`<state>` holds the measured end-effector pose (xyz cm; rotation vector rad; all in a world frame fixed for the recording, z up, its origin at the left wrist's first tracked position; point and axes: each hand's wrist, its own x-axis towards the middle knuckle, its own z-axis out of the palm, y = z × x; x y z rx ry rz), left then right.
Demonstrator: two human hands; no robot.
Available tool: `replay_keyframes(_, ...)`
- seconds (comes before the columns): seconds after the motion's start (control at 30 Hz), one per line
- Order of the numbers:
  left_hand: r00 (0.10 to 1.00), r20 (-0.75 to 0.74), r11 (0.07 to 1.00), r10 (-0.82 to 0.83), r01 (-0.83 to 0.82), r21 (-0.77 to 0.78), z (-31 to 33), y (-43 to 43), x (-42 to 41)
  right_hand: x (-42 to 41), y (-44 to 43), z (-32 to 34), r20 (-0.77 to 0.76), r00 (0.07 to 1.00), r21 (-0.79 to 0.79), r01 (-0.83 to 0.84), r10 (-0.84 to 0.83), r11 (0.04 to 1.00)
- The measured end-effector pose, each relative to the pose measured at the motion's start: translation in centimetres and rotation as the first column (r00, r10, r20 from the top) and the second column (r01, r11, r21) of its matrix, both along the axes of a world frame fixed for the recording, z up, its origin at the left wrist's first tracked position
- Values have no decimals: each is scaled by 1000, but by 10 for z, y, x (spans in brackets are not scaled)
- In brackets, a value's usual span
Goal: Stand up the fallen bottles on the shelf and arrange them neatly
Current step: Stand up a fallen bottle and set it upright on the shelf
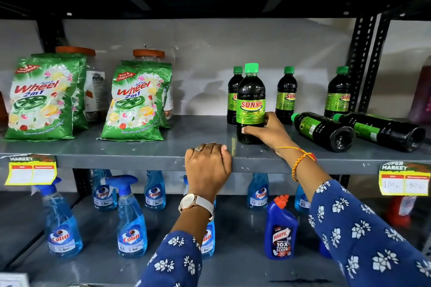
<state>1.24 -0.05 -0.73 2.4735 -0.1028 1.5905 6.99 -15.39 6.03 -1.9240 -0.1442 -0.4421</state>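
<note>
Dark Sunny bottles with green caps and green labels stand on the grey shelf (pixel 140 149). My right hand (pixel 268 131) grips the lower part of one upright bottle (pixel 250 102) near the shelf's front. Behind it another bottle (pixel 234 95) stands, and two more are upright at the back, one in the middle (pixel 286 92) and one at the right (pixel 338 93). Two bottles lie on their sides to the right, caps pointing left: one nearer (pixel 323 130) and one further right (pixel 382 131). My left hand (pixel 207 168) rests curled over the shelf's front edge, holding no bottle.
Two stacks of green Wheel detergent bags (pixel 44 98) (pixel 136 102) stand at the shelf's left, with orange-lidded jars (pixel 149 53) behind. The lower shelf holds blue Colin spray bottles (pixel 131 223) and a Harpic bottle (pixel 281 228). Yellow price tags (pixel 404 179) hang on the shelf edge. A black upright post (pixel 359 65) stands right.
</note>
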Motion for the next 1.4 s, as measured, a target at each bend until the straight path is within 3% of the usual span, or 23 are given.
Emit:
replay_keyframes(0.1, 1000, -9, 1000, 6, -6, 1, 1, 0, 0, -2, -1, 0, 0, 1000, 30, 1, -1, 1000)
replay_keyframes(0.3, 999, -43, 1000, 3, -3, 4, 2, 1, 0, -9, -3, 1, 16, 998, -66, 61, -61, 996)
replay_keyframes(0.6, 999, -40, 999, 27, -26, 19, 2, 0, -4, -44, -10, -6, 97, 995, -105, -14, 24, 994)
replay_keyframes(1.2, 996, -74, 998, 41, -38, 49, 2, -2, -8, -61, -9, -6, 116, 993, -174, 10, 11, 985)
replay_keyframes(1.3, 999, -34, 1000, 19, -20, -15, 1, -3, -4, -69, -17, -3, 84, 996, -156, -16, 29, 988)
replay_keyframes(1.4, 983, 176, 991, -47, 67, -114, -3, -11, -7, -67, -51, 11, 174, 976, -90, 146, -129, 985)
